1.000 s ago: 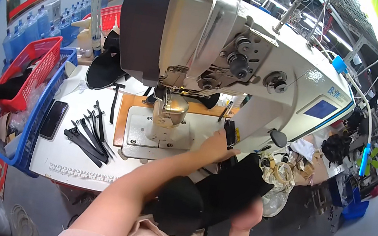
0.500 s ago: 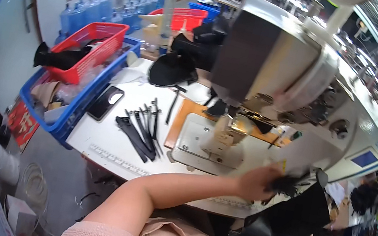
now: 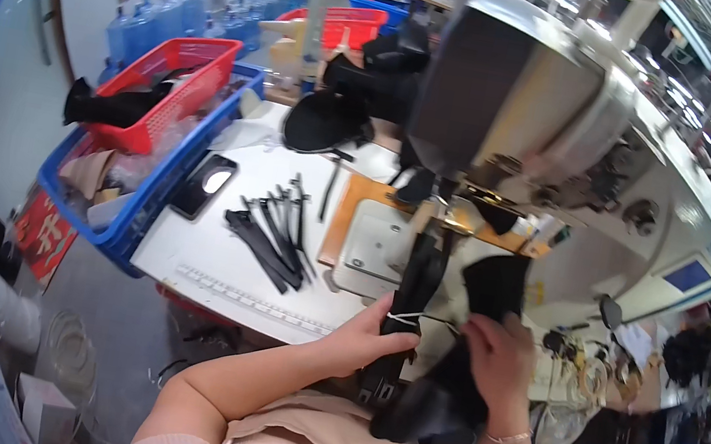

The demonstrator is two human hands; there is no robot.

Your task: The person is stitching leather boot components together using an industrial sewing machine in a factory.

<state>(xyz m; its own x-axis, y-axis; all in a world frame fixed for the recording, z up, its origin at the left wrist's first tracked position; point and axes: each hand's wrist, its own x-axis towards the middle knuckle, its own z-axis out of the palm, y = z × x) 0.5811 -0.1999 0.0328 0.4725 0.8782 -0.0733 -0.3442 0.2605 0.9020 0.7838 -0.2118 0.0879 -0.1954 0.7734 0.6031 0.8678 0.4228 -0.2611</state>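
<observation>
In front of the sewing machine [image 3: 474, 195], my left hand [image 3: 369, 334] grips a bundle of black straps [image 3: 422, 277] with small metal buckles at its lower end. A white band [image 3: 422, 318] is looped around the bundle and stretches toward my right hand [image 3: 498, 357]. The fingers of that hand are closed by the band's end and against a black boot upper [image 3: 496, 285], whose lower part [image 3: 433, 402] hangs over my lap. Motion blur hides exactly how the right fingers grip. Several loose black straps [image 3: 271, 241] lie left of the machine's bed plate [image 3: 371, 244].
A phone [image 3: 205, 186] lies beside a blue crate [image 3: 118, 247], which carries a red basket [image 3: 193, 89]. Black boot pieces [image 3: 330, 122] rest behind the straps. A ruler strip [image 3: 251, 299] runs along the table's front edge. Small clutter [image 3: 579, 357] covers the right end.
My left hand has come back from the right with the bundle of straps and is now before the machine. My right hand and the boot upper have moved up and left beside it.
</observation>
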